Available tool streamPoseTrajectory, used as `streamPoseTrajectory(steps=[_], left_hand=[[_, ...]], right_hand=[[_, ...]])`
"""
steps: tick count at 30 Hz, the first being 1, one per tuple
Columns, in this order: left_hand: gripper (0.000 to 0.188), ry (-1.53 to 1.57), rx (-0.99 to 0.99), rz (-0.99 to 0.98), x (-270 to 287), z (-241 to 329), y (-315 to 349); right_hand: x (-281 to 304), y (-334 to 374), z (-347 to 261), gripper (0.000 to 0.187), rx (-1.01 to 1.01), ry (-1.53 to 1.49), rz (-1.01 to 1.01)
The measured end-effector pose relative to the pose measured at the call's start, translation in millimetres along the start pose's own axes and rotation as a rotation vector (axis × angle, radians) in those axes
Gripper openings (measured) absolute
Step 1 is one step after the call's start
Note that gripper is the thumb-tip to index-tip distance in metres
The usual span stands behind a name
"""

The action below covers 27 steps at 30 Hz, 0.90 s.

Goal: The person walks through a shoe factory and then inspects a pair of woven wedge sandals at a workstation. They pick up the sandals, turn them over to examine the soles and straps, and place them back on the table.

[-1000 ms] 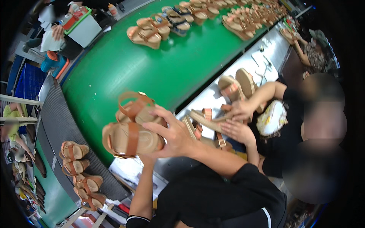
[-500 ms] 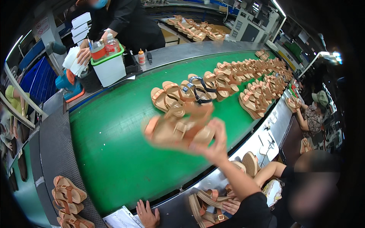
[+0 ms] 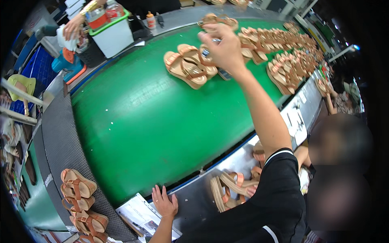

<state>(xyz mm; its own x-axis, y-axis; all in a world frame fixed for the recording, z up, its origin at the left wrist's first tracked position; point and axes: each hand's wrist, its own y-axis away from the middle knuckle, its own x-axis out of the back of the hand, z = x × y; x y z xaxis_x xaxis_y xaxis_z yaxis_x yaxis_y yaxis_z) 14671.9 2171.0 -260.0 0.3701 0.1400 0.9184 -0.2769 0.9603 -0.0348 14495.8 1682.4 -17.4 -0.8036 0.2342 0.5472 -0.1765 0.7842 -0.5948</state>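
My right arm stretches across the green belt (image 3: 133, 117), and my right hand (image 3: 225, 48) is up near its far side. The fingers are curled against the near edge of a tan wedge sandal (image 3: 222, 19) with brown straps; the hand partly hides this grip. Below and left of that hand, a pair of tan sandals (image 3: 184, 71) stands on the belt, beside a sandal with dark blue straps that my hand and wrist partly cover. My left hand (image 3: 165, 202) lies flat, fingers spread, on the metal ledge beside printed sheets (image 3: 139, 212).
Rows of sandals (image 3: 279, 40) run down the belt to the far right. Several sandals (image 3: 83, 198) sit on the black mat at left. A white bin (image 3: 113, 40) and an orange-capped bottle (image 3: 150, 20) stand across the belt. Beside me a co-worker's hand touches sandals (image 3: 233, 184).
My right hand has carried the sandal away from me, up to the belt's far side. My left hand stays on the ledge. The view has shifted, so the belt's rows appear higher.
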Motion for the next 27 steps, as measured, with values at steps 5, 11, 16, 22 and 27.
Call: streamPoseTrajectory(steps=[5, 11, 16, 22, 27], left_hand=[[0.055, -0.003, 0.023, -0.022, -1, 6, 0], [0.058, 0.049, 0.012, 0.033, -4, 5, -1], [0.054, 0.096, -0.120, 0.138, 1, 8, 6], [0.067, 0.922, 0.220, -0.233, 21, 125, 62], [0.110, 1.044, 0.199, -0.398, -21, 172, 85]], right_hand=[[71, 115, -53, 0.031, -0.201, -0.189, -0.085], [187, 292, -77, 0.035, -0.560, 0.056, -0.200], [212, 408, -86, 0.043, -0.331, 0.312, -0.571], [183, 443, -51, 0.060, -0.091, 0.402, -0.638], [195, 409, -73, 0.056, -0.177, 0.336, -0.484]])
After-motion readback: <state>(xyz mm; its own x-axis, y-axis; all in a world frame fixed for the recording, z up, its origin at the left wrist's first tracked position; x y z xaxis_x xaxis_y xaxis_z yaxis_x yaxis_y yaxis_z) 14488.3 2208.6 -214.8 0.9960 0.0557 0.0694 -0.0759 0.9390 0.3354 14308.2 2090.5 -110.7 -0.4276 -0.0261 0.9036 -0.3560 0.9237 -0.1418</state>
